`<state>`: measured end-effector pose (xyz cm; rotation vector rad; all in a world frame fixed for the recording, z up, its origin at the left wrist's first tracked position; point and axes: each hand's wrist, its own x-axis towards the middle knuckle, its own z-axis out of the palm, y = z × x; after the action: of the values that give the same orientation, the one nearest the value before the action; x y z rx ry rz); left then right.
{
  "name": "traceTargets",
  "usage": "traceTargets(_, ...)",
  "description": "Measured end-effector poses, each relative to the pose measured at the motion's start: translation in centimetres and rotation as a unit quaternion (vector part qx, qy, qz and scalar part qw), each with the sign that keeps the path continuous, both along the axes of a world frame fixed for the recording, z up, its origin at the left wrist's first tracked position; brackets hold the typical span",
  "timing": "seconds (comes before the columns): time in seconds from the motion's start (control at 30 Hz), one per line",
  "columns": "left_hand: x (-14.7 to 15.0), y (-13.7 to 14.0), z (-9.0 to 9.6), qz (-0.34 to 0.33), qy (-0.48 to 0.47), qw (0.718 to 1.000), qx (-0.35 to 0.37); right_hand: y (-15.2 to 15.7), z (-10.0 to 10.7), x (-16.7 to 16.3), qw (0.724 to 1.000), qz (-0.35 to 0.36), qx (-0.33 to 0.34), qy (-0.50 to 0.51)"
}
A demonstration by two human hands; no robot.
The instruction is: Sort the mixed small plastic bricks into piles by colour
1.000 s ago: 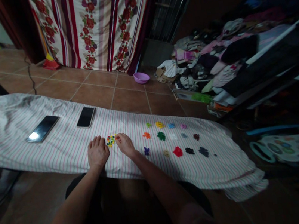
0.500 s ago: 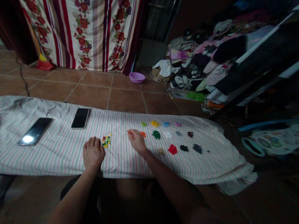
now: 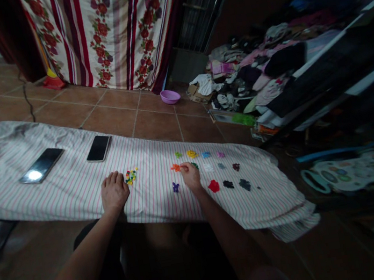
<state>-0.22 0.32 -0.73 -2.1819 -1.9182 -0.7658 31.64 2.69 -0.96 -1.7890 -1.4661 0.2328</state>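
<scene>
My left hand [image 3: 114, 191] lies palm down on the striped cloth [image 3: 154, 202], its fingers stretched out beside a mixed pile of small yellow, green and red pieces [image 3: 131, 177]. My right hand [image 3: 191, 175] is closed in a pinch, with its fingertips at the right edge of a pile of small orange pieces [image 3: 175, 167]. What the fingertips hold, if anything, is too small to make out. A dark green pile [image 3: 195, 165] is partly hidden behind this hand. Below the orange pile sits a small purple pile [image 3: 175, 187].
Other single-colour piles, among them yellow [image 3: 192, 154], red [image 3: 213, 186] and black [image 3: 228, 184], lie to the right. Two phones [image 3: 98, 148] rest on the cloth at left. A purple basin [image 3: 170, 96] stands on the tiled floor beyond, near heaped clothes [image 3: 253, 63].
My right hand has moved right, from left of the orange pile to its right edge. The purple pile is uncovered and the dark green one is now partly covered. My left hand stays put.
</scene>
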Motion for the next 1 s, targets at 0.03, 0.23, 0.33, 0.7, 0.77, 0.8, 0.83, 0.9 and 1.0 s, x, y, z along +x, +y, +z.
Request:
traceTargets(0.03, 0.0, 0.0, -0.1, 0.001, 0.003, 1.0, 0.001, 0.0, -0.1, 0.0, 1.0, 0.001, -0.003, -0.002)
traceTargets(0.23, 0.0, 0.1, -0.2, 0.006, 0.007, 1.0, -0.002, 0.2, -0.9, -0.2, 1.0, -0.008, 0.004, -0.01)
traceTargets(0.33, 0.0, 0.1, -0.3, 0.006, 0.005, 1.0, 0.001, 0.1, -1.3, -0.3, 1.0, -0.015, 0.009, -0.01)
traceTargets(0.7, 0.0, -0.1, 0.3, -0.004, -0.001, 1.0, -0.006, 0.1, -1.8, -0.2, 0.998, 0.0, 0.056, 0.017)
traceTargets(0.77, 0.0, -0.1, 0.3, -0.004, -0.002, 1.0, -0.006, 0.1, -1.8, -0.2, 0.999, -0.005, 0.049, 0.018)
traceTargets(0.8, 0.0, -0.1, 0.3, -0.003, -0.002, 1.0, -0.006, 0.1, -1.9, -0.1, 0.999, -0.007, 0.045, 0.018)
traceTargets(0.83, 0.0, -0.1, 0.3, -0.003, -0.002, 1.0, -0.005, 0.1, -1.9, -0.1, 0.999, -0.006, 0.041, 0.019)
traceTargets(0.9, 0.0, -0.1, 0.3, -0.003, -0.003, 1.0, -0.004, 0.0, -1.8, -0.1, 0.999, -0.002, 0.036, 0.023)
traceTargets(1.0, 0.0, 0.0, 0.2, -0.003, -0.011, 1.0, -0.004, -0.3, -1.3, -0.2, 0.999, 0.001, 0.041, 0.026)
